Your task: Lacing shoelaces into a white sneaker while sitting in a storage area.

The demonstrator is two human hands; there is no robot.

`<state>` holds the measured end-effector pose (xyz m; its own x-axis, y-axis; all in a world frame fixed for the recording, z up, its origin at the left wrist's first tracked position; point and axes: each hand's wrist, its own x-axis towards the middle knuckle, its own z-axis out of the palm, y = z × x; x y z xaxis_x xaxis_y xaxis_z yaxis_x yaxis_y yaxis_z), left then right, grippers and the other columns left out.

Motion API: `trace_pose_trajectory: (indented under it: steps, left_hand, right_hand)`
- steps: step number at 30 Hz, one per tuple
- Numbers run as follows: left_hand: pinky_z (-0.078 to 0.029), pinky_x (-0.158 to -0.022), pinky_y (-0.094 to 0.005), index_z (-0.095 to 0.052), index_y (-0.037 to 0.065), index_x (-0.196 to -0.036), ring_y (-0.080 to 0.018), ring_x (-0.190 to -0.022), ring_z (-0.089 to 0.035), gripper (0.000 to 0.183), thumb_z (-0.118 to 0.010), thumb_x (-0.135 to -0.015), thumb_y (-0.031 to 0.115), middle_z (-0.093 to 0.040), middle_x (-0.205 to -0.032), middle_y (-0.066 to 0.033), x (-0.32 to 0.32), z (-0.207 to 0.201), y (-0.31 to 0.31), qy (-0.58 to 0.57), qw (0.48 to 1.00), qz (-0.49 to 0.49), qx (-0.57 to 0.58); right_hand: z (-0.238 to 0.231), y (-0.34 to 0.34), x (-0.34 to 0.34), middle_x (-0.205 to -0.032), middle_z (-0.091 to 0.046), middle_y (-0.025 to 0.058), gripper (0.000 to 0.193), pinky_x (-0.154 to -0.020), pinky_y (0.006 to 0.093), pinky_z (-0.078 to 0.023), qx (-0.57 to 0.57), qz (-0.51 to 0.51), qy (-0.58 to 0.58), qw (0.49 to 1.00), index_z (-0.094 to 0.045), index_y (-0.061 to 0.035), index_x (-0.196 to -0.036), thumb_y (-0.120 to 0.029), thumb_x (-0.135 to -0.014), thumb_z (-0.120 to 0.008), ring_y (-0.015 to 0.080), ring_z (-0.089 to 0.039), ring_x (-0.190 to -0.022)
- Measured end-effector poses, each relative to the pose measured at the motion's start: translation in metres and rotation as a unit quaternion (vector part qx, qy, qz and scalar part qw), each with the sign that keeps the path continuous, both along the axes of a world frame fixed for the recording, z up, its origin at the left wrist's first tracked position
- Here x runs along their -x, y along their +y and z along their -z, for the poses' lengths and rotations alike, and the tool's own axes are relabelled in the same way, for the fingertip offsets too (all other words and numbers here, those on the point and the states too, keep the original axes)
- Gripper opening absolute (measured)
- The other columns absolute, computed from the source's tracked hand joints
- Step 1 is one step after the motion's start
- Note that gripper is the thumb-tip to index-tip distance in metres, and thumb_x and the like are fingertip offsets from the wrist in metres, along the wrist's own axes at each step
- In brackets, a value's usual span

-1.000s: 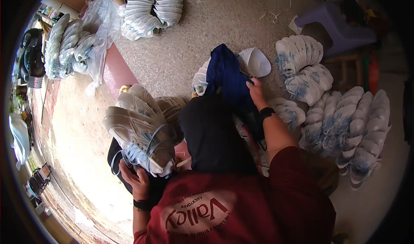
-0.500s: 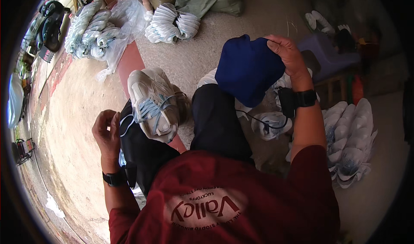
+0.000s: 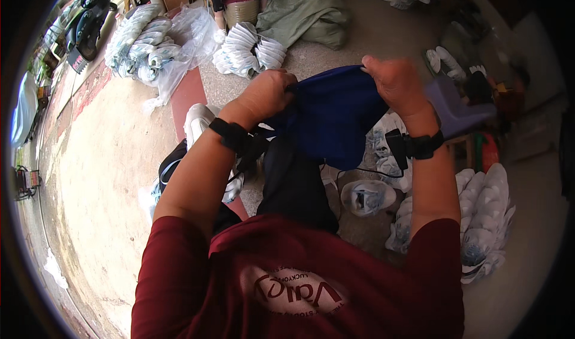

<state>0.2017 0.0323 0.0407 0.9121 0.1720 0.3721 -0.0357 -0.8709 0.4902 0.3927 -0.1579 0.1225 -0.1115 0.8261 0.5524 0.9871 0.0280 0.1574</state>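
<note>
A dark blue cloth (image 3: 338,114) is stretched between my two hands, above my right thigh. Its exact kind cannot be made out. My left hand (image 3: 265,94) is closed on the cloth's left end. At the upper right corner, my right hand (image 3: 398,86) pinches the edge between thumb and fingers. A pale sneaker (image 3: 196,122) rests by my left thigh, mostly hidden behind my left forearm. Each wrist wears a black band with a small dark device, and a thin black cord hangs below the cloth.
Stacks of white shoe parts (image 3: 242,48) stand ahead, more (image 3: 141,42) lie by clear plastic, and others (image 3: 485,213) at the right. One white shoe piece (image 3: 368,196) sits beside my right leg. A green sack (image 3: 305,12), a purple stool (image 3: 458,105) and a person (image 3: 236,0) are beyond.
My left hand has come up and right from beside the sneaker and taken hold of the cloth. The cloth, held by my right hand throughout, is now pulled out sideways.
</note>
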Motion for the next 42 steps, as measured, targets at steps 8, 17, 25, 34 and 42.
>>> trace_pose_trajectory:
  steps: [8, 17, 25, 34, 42]
  left_hand:
    - [-0.047, -0.081, -0.0404, -0.056, 0.003, -0.097, -0.0339, -0.09, -0.058, 0.031, -0.066, -0.07, 0.015, -0.058, -0.099, -0.016, 0.012, 0.009, 0.017, 0.258, 0.944, -0.139, -0.148]
    - [-0.049, -0.073, -0.0415, -0.061, 0.002, -0.09, -0.0362, -0.084, -0.061, 0.021, -0.061, -0.073, 0.015, -0.063, -0.087, -0.019, -0.035, 0.039, 0.007, 0.162, 0.971, -0.172, 0.024]
    - [-0.051, -0.069, -0.0398, -0.065, 0.007, -0.081, -0.0308, -0.083, -0.063, 0.017, -0.048, -0.079, 0.011, -0.065, -0.087, -0.015, 0.013, 0.059, 0.0, 0.252, 0.937, -0.196, -0.143]
    - [-0.048, -0.078, -0.0346, -0.065, 0.008, -0.084, -0.0262, -0.094, -0.057, 0.016, -0.05, -0.078, 0.013, -0.06, -0.097, -0.0114, 0.094, 0.119, -0.102, 0.307, 0.93, 0.049, -0.194]
    - [-0.049, -0.079, -0.0379, -0.062, 0.0, -0.086, -0.0339, -0.093, -0.059, 0.02, -0.056, -0.068, 0.005, -0.061, -0.094, -0.0211, 0.126, 0.157, -0.103, 0.184, 0.98, 0.065, 0.04]
  right_hand:
    - [0.019, 0.006, -0.011, -0.065, -0.056, 0.0163, 0.024, -0.045, 0.0345, -0.042, -0.089, 0.061, 0.008, 0.994, -0.062, -0.0084, -0.101, -0.004, -0.078, -0.063, 0.031, -0.056, -0.055]
    - [0.028, 0.031, 0.027, -0.057, -0.053, 0.0119, 0.017, -0.048, 0.0389, -0.043, 0.017, -0.002, 0.037, 0.999, -0.061, -0.0084, -0.085, -0.017, -0.073, -0.068, 0.031, -0.056, -0.054]
    - [0.156, -0.049, 0.007, -0.064, -0.057, 0.0157, 0.014, -0.058, 0.0455, -0.045, 0.212, 0.182, 0.152, 0.948, -0.054, -0.0053, -0.078, 0.0, -0.065, -0.058, 0.0373, -0.058, -0.067]
    - [0.173, -0.162, 0.121, -0.063, -0.052, 0.0153, 0.018, -0.057, 0.0426, -0.044, 0.271, 0.046, 0.216, 0.937, -0.055, -0.0039, -0.081, 0.001, -0.064, -0.058, 0.0365, -0.055, -0.064]
    - [0.204, -0.11, 0.095, -0.106, -0.054, 0.0076, 0.049, -0.085, 0.0304, -0.039, 0.081, 0.156, 0.723, 0.669, -0.052, -0.0031, -0.113, -0.042, -0.084, -0.057, 0.0175, -0.05, -0.097]
